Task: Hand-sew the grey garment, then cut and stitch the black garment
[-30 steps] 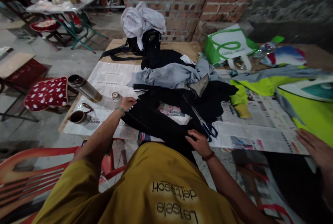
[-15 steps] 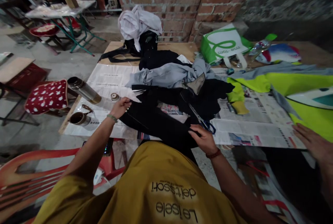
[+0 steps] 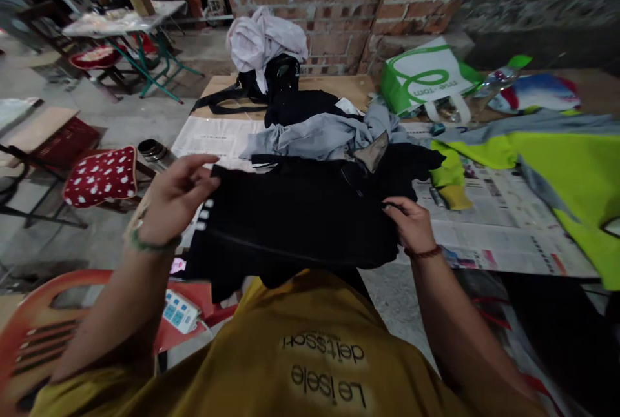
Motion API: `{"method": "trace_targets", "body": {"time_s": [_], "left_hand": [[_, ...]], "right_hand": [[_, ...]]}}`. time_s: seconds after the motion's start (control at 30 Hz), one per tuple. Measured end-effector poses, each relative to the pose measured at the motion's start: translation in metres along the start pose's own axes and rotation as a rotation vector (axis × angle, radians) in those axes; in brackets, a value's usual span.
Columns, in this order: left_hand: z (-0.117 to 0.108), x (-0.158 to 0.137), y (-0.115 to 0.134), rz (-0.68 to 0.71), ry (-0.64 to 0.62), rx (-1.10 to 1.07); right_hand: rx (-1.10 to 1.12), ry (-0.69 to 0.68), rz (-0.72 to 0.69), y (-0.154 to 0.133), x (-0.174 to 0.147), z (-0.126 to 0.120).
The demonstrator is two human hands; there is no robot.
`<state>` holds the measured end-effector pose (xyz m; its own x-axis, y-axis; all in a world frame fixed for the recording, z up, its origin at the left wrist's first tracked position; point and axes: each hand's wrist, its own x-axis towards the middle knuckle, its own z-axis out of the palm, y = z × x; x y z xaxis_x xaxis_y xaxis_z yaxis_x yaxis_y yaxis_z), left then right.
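Note:
A black garment [image 3: 290,217] is stretched between my two hands above the near edge of the table, with white stripes at its left end. My left hand [image 3: 177,197] pinches its upper left corner between thumb and fingers. At the right end, my right hand [image 3: 411,220] grips the cloth, thumb on top. Which part of the garment this is I cannot tell. Just behind it lie more black cloth [image 3: 411,165] and a grey garment [image 3: 310,136] in a heap. The scissors are hidden from view.
Newspaper [image 3: 513,243] covers the table. A steel flask [image 3: 155,153] stands at the left, partly behind my left hand. Yellow-green cloth [image 3: 557,159] and a green-white bag [image 3: 421,78] lie to the right. A red chair [image 3: 92,278] with a power strip [image 3: 181,312] is near my left arm.
Both hands have lifted the black garment off the table and spread it wider, now covering the scissors and cup. The other person's hand at the right has left the view.

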<state>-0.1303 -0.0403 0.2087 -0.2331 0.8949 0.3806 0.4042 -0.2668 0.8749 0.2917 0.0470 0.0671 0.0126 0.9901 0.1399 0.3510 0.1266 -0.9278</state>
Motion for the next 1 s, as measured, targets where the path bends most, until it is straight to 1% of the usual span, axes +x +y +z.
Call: {"method": "trace_targets", "body": {"time_s": [0.1,0.17,0.2,0.23,0.27,0.33,0.4,0.5,0.57,0.63,0.7,0.73,0.77,0.83,0.9,0.93,1.0], "left_hand": [[0.025,0.036,-0.079,-0.233,-0.037,0.181],[0.041,0.046,-0.126,-0.37,-0.039,0.387],[0.047,0.046,-0.145,-0.42,-0.038,0.505],[0.053,0.045,-0.161,-0.457,-0.042,0.601],[0.058,0.042,-0.173,-0.483,-0.043,0.639],[0.065,0.034,-0.187,-0.504,-0.033,0.702],[0.068,0.026,-0.191,-0.428,-0.014,0.749],[0.07,0.01,-0.188,-0.177,-0.007,0.764],[0.073,-0.007,-0.18,-0.046,-0.054,0.699],[0.078,-0.03,-0.168,0.045,-0.136,0.615],[0.084,-0.056,-0.155,0.142,-0.237,0.555],[0.087,-0.069,-0.151,0.201,-0.317,0.531],[0.088,-0.081,-0.147,0.258,-0.408,0.515],[0.088,-0.101,-0.145,0.345,-0.574,0.522],[0.085,-0.112,-0.15,0.36,-0.662,0.593],[0.082,-0.114,-0.154,0.344,-0.679,0.638],[0.077,-0.115,-0.161,0.301,-0.693,0.707]], "right_hand": [[-0.168,-0.089,0.011,0.002,0.028,0.022],[-0.355,-0.153,-0.016,0.003,0.042,0.039],[-0.451,-0.176,-0.039,0.005,0.046,0.047],[-0.54,-0.195,-0.065,0.006,0.05,0.054],[-0.62,-0.214,-0.094,0.008,0.052,0.061],[-0.741,-0.243,-0.149,0.012,0.053,0.069],[-0.799,-0.241,-0.19,0.016,0.052,0.072],[-0.781,-0.165,-0.262,0.016,0.046,0.066],[-0.734,-0.065,-0.338,0.009,0.036,0.058],[-0.67,0.038,-0.429,-0.001,0.018,0.049],[-0.601,0.074,-0.512,-0.008,-0.009,0.039],[-0.57,0.049,-0.554,-0.01,-0.025,0.036],[-0.546,-0.002,-0.592,-0.009,-0.043,0.033],[-0.533,-0.155,-0.643,0.001,-0.075,0.03],[-0.592,-0.27,-0.596,0.017,-0.097,0.031],[-0.639,-0.302,-0.542,0.026,-0.103,0.032],[-0.721,-0.326,-0.416,0.042,-0.104,0.037]]}}
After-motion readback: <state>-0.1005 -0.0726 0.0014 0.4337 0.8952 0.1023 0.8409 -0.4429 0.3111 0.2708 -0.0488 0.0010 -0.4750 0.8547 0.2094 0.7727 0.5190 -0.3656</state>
